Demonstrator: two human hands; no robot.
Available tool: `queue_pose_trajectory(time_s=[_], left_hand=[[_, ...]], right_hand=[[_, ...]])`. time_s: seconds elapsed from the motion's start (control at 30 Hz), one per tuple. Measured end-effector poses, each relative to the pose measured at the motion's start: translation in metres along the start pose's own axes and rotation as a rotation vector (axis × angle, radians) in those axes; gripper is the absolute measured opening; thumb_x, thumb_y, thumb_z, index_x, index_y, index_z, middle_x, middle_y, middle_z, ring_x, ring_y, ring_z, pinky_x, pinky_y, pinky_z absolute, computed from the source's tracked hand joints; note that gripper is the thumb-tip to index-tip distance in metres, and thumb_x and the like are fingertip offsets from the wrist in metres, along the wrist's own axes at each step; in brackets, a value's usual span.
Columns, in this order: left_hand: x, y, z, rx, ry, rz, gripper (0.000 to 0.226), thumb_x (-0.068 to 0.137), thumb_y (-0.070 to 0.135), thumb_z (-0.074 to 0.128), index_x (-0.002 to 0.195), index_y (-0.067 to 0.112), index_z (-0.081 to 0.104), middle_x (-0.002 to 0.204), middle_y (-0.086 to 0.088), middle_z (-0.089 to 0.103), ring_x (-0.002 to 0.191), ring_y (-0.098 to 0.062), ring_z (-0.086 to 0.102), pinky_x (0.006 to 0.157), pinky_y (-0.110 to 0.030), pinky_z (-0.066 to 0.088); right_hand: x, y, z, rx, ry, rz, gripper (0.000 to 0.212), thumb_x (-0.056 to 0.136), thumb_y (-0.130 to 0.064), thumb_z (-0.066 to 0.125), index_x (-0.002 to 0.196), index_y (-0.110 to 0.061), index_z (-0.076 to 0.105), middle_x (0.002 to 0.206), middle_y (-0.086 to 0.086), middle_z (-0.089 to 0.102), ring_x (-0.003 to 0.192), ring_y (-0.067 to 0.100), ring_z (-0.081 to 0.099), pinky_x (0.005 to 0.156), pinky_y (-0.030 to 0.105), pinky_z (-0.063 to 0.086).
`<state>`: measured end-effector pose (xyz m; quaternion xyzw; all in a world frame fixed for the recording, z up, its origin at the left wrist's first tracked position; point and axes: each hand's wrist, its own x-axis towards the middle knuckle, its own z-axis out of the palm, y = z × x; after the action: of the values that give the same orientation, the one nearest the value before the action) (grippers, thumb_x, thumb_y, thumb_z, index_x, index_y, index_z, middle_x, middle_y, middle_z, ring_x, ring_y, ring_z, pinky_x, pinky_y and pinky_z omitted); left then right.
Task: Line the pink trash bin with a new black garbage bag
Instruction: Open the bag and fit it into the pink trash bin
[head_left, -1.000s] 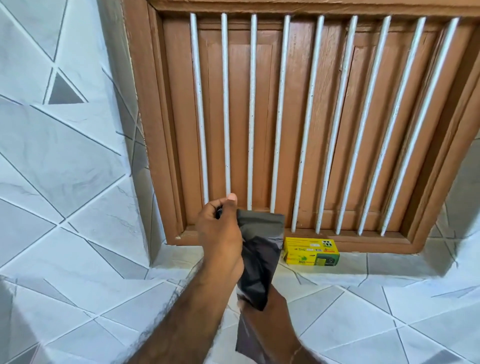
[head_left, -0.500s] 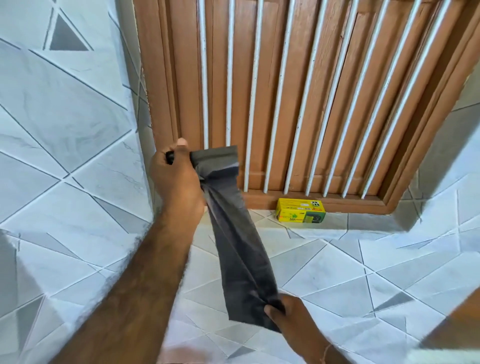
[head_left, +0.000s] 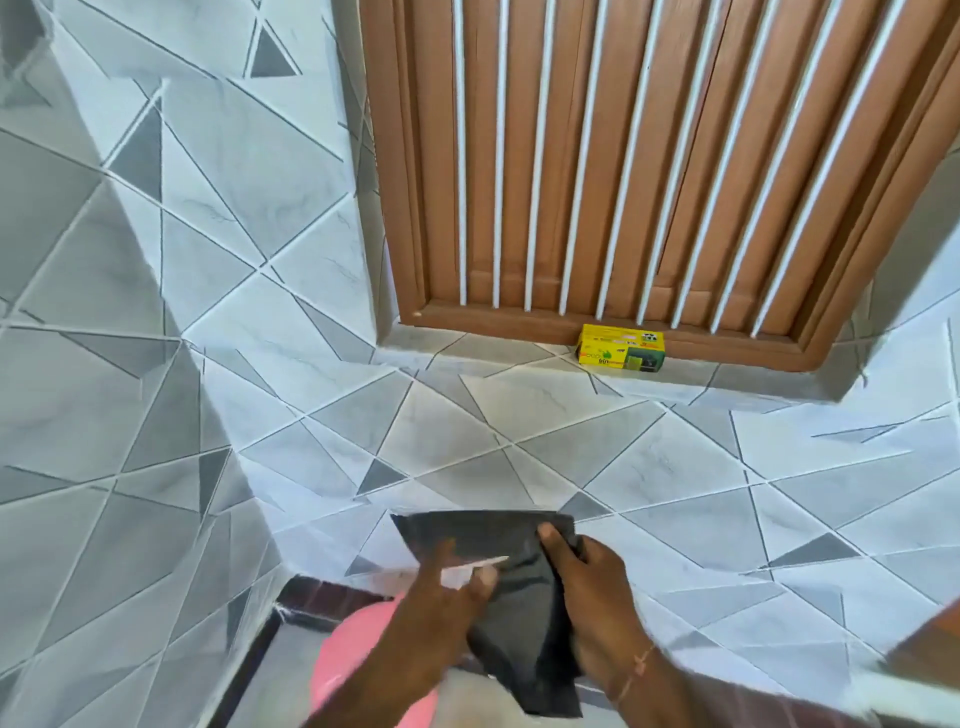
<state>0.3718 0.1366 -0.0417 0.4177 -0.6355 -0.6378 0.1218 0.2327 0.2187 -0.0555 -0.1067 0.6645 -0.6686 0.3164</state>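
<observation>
Head view, looking down at a wall of grey and white geometric tiles (head_left: 171, 291): both hands hold a black garbage bag (head_left: 511, 597) low in the frame, its upper edge spread flat and the rest hanging crumpled between the wrists. The left hand (head_left: 441, 603) is blurred; its thumb presses on the bag's front, fingers apparently closed on the plastic. The right hand (head_left: 587, 582) pinches the bag's right edge, thumb on the front and fingers curled behind; a thin bracelet (head_left: 636, 670) circles that wrist. Below the left forearm shows part of the pink trash bin (head_left: 348, 654), largely hidden. On the tiled sill under a brown wooden window with white bars (head_left: 613, 156) lies a yellow and green box (head_left: 621, 354); the word "bin" is readable, the rest too small.
</observation>
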Motion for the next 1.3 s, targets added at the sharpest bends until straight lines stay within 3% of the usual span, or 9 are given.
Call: queue_pose_trajectory(time_s=[0.17,0.27,0.4,0.47,0.6,0.8,1.0,1.13,1.3], left_hand=[[-0.053,-0.051,-0.012,-0.175,0.075,-0.104,0.054,0.081,-0.002,0.066,0.125,0.024,0.051,0.086,-0.013,0.07,0.068,-0.023,0.071,0.056,-0.035,0.059],[-0.07,-0.068,-0.025,-0.219,0.168,-0.077,0.052,0.072,-0.002,0.067,0.119,0.017,0.056,0.072,-0.012,0.068,0.059,-0.018,0.066,0.052,-0.029,0.054],[-0.086,-0.09,-0.048,-0.192,0.247,-0.031,0.038,0.076,0.001,0.068,0.109,0.018,0.06,0.083,-0.02,0.072,0.067,-0.023,0.068,0.059,-0.033,0.058],[-0.094,-0.1,-0.058,-0.151,0.253,-0.019,0.036,0.074,0.011,0.073,0.106,0.018,0.061,0.074,-0.011,0.07,0.065,-0.021,0.067,0.06,-0.036,0.058],[-0.128,-0.119,-0.095,0.209,0.385,0.167,0.026,0.08,0.027,0.073,0.096,0.038,0.056,0.096,0.008,0.062,0.08,-0.012,0.061,0.069,-0.025,0.052],[-0.163,-0.131,-0.161,0.277,0.099,0.29,0.034,0.083,0.002,0.065,0.101,0.03,0.06,0.09,0.012,0.066,0.08,0.006,0.063,0.065,-0.012,0.054],[-0.164,-0.135,-0.199,-0.103,0.373,0.178,0.033,0.081,-0.01,0.054,0.091,0.019,0.065,0.091,-0.002,0.071,0.085,-0.024,0.069,0.072,-0.039,0.061],[-0.161,-0.116,-0.215,-0.701,0.454,0.002,0.026,0.087,-0.015,0.047,0.106,-0.004,0.061,0.098,-0.023,0.067,0.08,-0.034,0.062,0.064,-0.037,0.059],[-0.163,-0.096,-0.207,-0.453,0.516,0.155,0.022,0.087,-0.004,0.056,0.093,0.007,0.074,0.087,-0.011,0.075,0.076,-0.027,0.07,0.067,-0.029,0.06]], right_hand=[[-0.045,0.045,0.003,0.043,-0.14,0.082,0.032,0.083,-0.035,0.07,0.085,-0.003,0.071,0.089,0.022,0.074,0.077,0.029,0.07,0.077,0.046,0.057],[-0.077,0.071,0.005,0.114,-0.326,0.237,0.03,0.089,-0.029,0.065,0.106,-0.004,0.069,0.101,0.019,0.075,0.094,0.039,0.071,0.087,0.053,0.057],[-0.126,0.104,0.018,0.134,-0.38,0.377,0.028,0.088,-0.016,0.065,0.112,-0.002,0.064,0.089,0.013,0.069,0.071,0.025,0.063,0.056,0.029,0.052],[-0.142,0.113,0.03,0.084,-0.316,0.329,0.024,0.088,-0.013,0.065,0.109,-0.002,0.067,0.079,0.015,0.066,0.057,0.017,0.059,0.048,0.024,0.046],[-0.168,0.118,0.073,-0.06,-0.241,0.172,0.018,0.082,-0.017,0.074,0.099,-0.01,0.077,0.089,0.015,0.078,0.085,0.033,0.074,0.083,0.045,0.059],[-0.224,0.119,0.149,-0.02,-0.261,0.072,0.023,0.088,-0.024,0.068,0.082,-0.003,0.073,0.062,0.003,0.07,0.043,0.007,0.06,0.038,0.012,0.04],[-0.241,0.119,0.16,0.019,-0.111,0.128,0.047,0.09,-0.035,0.063,0.092,0.012,0.064,0.05,0.0,0.042,0.035,0.009,0.031,0.037,0.016,0.023],[-0.251,0.136,0.148,-0.253,-0.064,0.141,0.019,0.084,-0.029,0.071,0.076,-0.012,0.07,0.044,-0.006,0.043,0.037,0.01,0.029,0.044,0.019,0.023],[-0.257,0.117,0.144,-0.652,0.011,-0.361,0.027,0.07,-0.031,0.082,0.079,-0.039,0.057,0.074,-0.009,0.061,0.067,0.006,0.057,0.062,0.009,0.041]])
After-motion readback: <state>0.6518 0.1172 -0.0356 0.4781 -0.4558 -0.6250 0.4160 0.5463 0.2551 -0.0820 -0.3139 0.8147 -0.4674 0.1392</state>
